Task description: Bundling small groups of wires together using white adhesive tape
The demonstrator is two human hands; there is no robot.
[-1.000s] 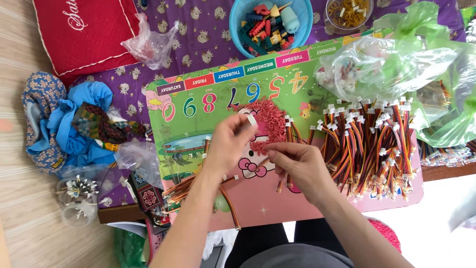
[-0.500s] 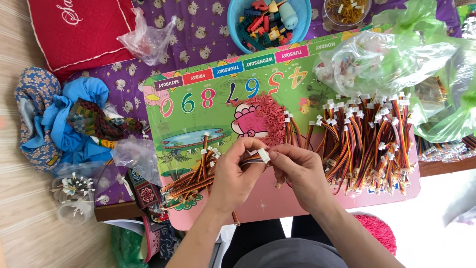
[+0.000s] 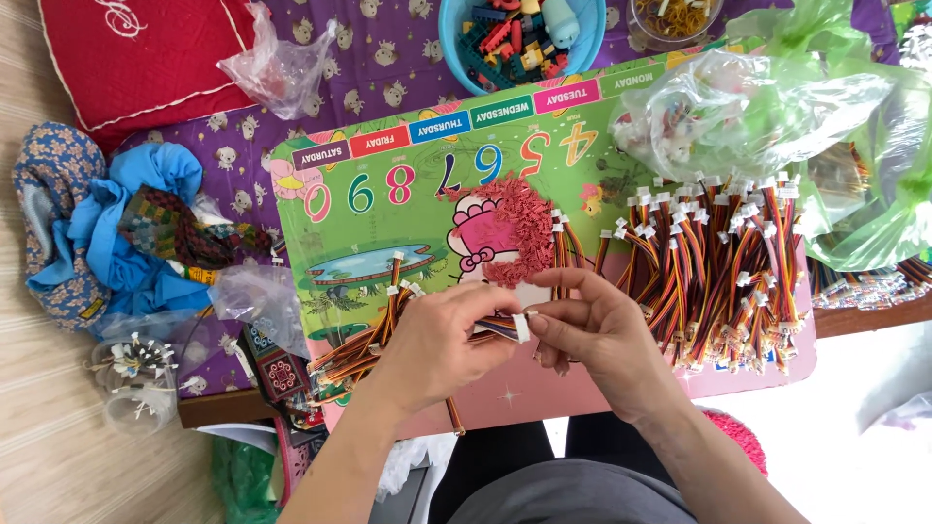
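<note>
Colourful lap board [image 3: 388, 209] fills the view, loose red bits [image 3: 519, 228] piled at its centre. Left hand [image 3: 437, 344] pinches a short striped wire lead [image 3: 500, 328]; right hand [image 3: 597, 335], at three o'clock of it, closes fingertips on the lead's white connector [image 3: 521, 327]. Looks like seating a plug; next wants a straight, steady push. Wire pile [image 3: 714, 262] waits at two o'clock.
</note>
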